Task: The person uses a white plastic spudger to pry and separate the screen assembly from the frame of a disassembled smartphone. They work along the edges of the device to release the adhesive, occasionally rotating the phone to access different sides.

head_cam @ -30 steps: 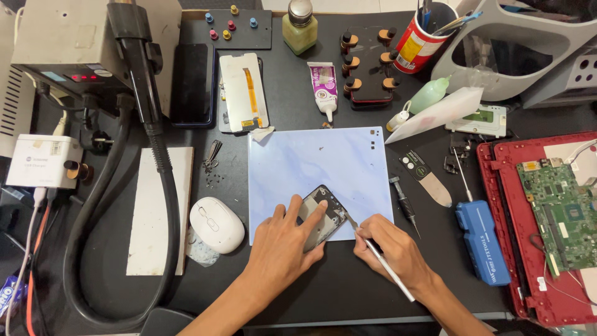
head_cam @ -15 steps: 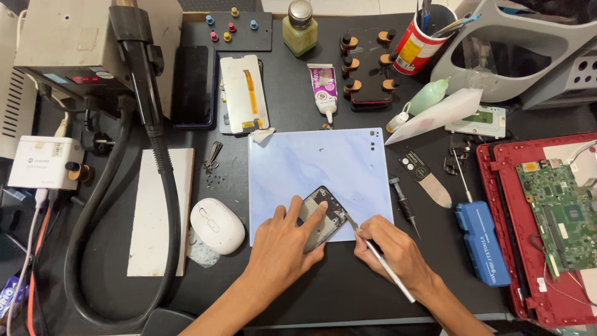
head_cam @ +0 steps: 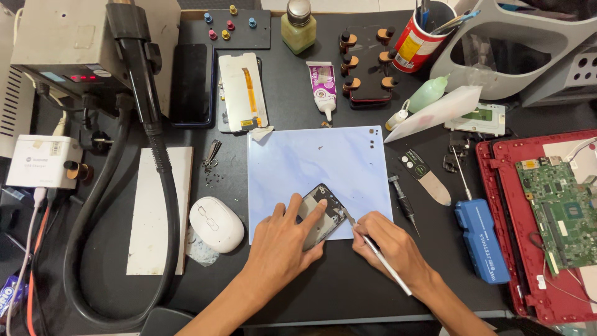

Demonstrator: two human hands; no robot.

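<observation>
On the pale blue work mat (head_cam: pixel 311 168) in the head view, near its lower edge, lies a dark opened phone body (head_cam: pixel 320 211), tilted diagonally; the left hand (head_cam: pixel 283 246) presses flat on it with fingers spread, not curled around anything, while the right hand (head_cam: pixel 388 246) is closed in a pen grip on a thin metal tool (head_cam: pixel 379 255) whose tip touches the phone's right edge. Around the mat: white mouse (head_cam: pixel 216 224) to the left, blue screwdriver case (head_cam: pixel 482 239) and red laptop shell (head_cam: pixel 497 205) with green board (head_cam: pixel 559 211) to the right, detached phone screen (head_cam: pixel 244 92) and glue tube (head_cam: pixel 323 87) above
</observation>
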